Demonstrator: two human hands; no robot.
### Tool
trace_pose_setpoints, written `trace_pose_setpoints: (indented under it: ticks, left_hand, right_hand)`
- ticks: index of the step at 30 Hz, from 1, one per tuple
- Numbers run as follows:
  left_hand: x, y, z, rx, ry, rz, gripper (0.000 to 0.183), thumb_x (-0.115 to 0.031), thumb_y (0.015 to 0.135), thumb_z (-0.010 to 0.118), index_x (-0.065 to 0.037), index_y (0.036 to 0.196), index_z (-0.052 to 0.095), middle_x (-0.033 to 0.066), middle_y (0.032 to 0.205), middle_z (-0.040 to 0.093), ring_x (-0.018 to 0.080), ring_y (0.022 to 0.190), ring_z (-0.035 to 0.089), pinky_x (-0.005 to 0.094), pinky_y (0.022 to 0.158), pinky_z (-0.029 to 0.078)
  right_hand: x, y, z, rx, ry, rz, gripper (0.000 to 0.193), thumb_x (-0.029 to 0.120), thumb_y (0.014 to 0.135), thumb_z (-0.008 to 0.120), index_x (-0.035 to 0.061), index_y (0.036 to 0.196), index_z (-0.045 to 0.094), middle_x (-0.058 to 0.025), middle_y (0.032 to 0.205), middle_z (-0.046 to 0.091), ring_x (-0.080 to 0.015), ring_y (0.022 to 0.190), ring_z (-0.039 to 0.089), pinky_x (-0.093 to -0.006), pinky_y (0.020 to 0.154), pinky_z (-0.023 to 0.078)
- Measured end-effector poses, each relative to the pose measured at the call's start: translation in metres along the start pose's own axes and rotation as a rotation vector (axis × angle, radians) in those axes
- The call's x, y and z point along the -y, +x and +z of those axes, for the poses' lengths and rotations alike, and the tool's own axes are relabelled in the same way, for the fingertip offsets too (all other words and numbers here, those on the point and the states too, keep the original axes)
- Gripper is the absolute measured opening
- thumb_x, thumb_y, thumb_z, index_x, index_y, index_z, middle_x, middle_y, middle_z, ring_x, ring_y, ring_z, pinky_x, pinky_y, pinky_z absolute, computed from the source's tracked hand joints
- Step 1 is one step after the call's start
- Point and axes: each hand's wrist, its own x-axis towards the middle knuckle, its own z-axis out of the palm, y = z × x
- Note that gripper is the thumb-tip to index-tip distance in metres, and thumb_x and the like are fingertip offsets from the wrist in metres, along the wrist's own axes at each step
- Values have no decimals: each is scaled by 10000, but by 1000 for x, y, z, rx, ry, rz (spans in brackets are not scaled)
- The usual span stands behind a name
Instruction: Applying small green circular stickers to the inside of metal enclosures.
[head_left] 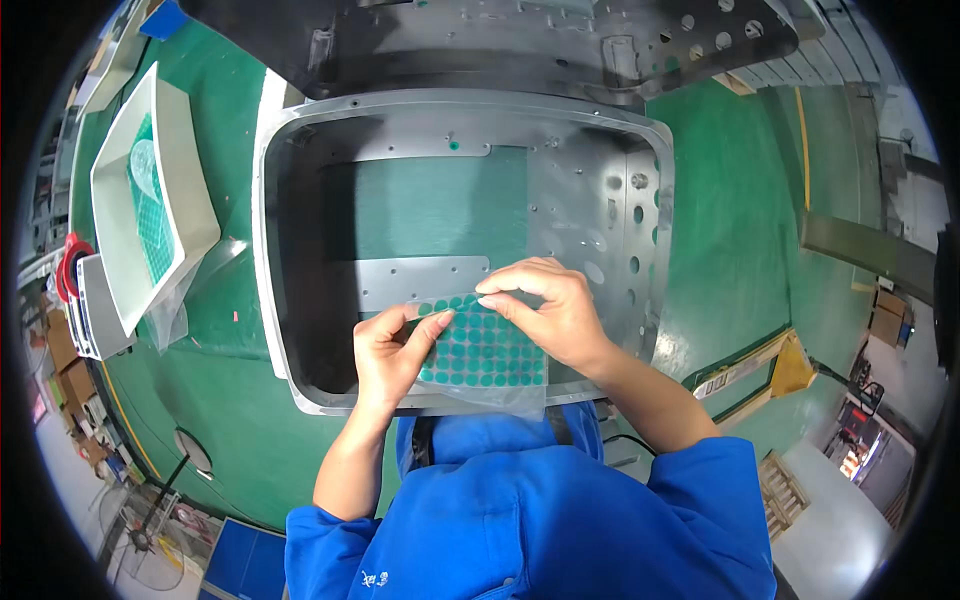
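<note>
In front of my body I hold up a clear sheet of round green stickers [490, 350], set in rows. My left hand [390, 350] pinches its upper left edge between thumb and fingers. At the top edge, the thumb and forefinger of my right hand [550, 310] press together; whether a single sticker is between them is too small to tell. Both hands are above the near part of a large open grey metal housing [470, 100] with rounded corners. A rectangular opening in its bottom shows green beneath. One small green dot [454, 146] sits on its far inner plate.
A dark metal cover [460, 50] with holes stands beyond the housing. To the left is a white bin [190, 200] holding more green sticker sheets, with red-handled scissors [70, 265] beside it. A yellow-ended frame [790, 365] lies at right, and a fan [140, 540] stands lower left.
</note>
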Motion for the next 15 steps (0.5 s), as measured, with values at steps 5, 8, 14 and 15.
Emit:
trace_pose_setpoints:
  ticks: [5,8,14,15]
  left_hand:
    - [2,2,5,12,-62,-125,85,-70,732,675,1,752,633,-24,542,537,12,463,437,168,404,324]
    - [4,2,7,4,-39,-184,100,-87,739,673,2,754,630,-33,538,526,10,459,424,167,402,315]
    - [4,-2,-3,-76,-81,-223,117,-110,750,670,-3,750,623,-38,553,516,9,451,394,169,397,283]
    - [5,-4,-6,-92,-103,-228,116,-110,751,668,-5,749,620,-41,551,513,7,449,388,167,397,276]
  right_hand:
    - [-7,-10,8,-147,-122,-110,83,79,706,642,70,778,600,-51,791,630,-219,768,586,-303,708,413]
    - [-10,-9,9,-125,-114,-76,73,74,730,622,52,783,577,-54,833,628,-198,779,587,-300,734,418]
    - [-107,26,-27,-278,-112,447,75,88,759,575,32,808,566,-73,787,598,-164,737,560,-285,675,440]
    - [-124,28,-32,-253,-166,527,82,105,746,579,45,801,573,-80,782,588,-216,747,568,-316,690,442]
